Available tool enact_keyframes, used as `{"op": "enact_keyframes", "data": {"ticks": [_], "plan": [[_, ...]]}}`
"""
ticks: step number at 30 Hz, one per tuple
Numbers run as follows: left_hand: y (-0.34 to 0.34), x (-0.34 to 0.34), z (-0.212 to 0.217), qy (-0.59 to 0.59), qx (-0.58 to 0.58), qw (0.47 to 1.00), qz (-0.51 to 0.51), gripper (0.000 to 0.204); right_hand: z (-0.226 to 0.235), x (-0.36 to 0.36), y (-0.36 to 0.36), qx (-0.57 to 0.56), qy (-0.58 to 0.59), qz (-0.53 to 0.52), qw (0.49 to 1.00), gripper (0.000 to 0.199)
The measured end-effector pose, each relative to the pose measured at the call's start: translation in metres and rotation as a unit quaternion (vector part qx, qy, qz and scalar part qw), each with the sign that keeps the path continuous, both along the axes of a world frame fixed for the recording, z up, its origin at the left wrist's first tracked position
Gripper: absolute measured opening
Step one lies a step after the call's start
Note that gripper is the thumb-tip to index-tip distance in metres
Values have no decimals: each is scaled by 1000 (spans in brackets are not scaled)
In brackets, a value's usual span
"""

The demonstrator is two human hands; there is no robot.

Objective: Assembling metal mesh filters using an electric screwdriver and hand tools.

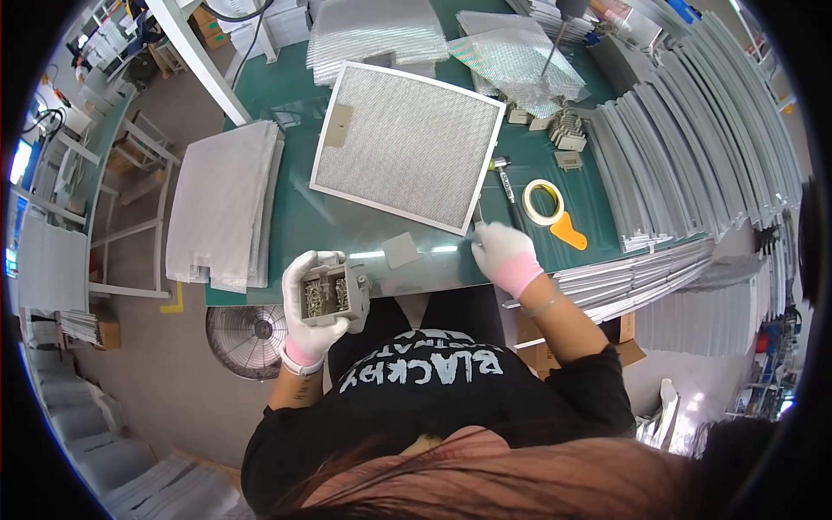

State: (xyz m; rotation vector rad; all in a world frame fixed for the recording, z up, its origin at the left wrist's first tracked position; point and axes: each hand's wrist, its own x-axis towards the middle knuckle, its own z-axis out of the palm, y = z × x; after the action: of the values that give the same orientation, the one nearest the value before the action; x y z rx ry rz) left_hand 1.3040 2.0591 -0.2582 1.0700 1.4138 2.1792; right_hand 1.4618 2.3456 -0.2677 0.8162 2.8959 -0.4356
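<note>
My left hand (301, 336), in a white glove with a pink cuff, grips a small grey box (358, 290) at the table's front edge. Two compartments show in it, filled with small metal pieces (314, 297). My right hand (506, 256), gloved alike, is closed by the near right corner of a framed mesh panel (416, 143). A thin silvery thing shows at its fingertips; what they hold is unclear. The panel lies tilted on the green table, a beige plate (339, 126) on its left side. Between my hands lies a pale square piece (399, 250).
Right of the panel are a hammer (508, 189), a tape roll (529, 204), an orange-handled tool (568, 231) and beige metal parts (568, 130). Bubble-wrapped stacks (224, 204) stand left and behind. Grey panels (685, 156) line the right. A fan (247, 342) stands below.
</note>
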Motion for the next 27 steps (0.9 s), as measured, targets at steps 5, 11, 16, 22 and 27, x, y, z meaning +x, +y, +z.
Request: {"op": "enact_keyframes", "data": {"ticks": [5,11,16,22,27], "plan": [[2,1,0,60,-29,998,-20,93,-56,-16,36,15,117,-91,989,27],[22,2,23,190,-90,968,-135,91,-37,-9,37,-81,30,-169,982,32],[31,15,29,179,-115,966,-145,87,-5,41,35,-233,162,-200,938,26],[47,25,29,248,-139,950,-130,90,83,47,-29,-485,503,30,715,35],[49,33,29,260,-136,950,-112,89,106,35,-65,-417,442,229,761,16]]}}
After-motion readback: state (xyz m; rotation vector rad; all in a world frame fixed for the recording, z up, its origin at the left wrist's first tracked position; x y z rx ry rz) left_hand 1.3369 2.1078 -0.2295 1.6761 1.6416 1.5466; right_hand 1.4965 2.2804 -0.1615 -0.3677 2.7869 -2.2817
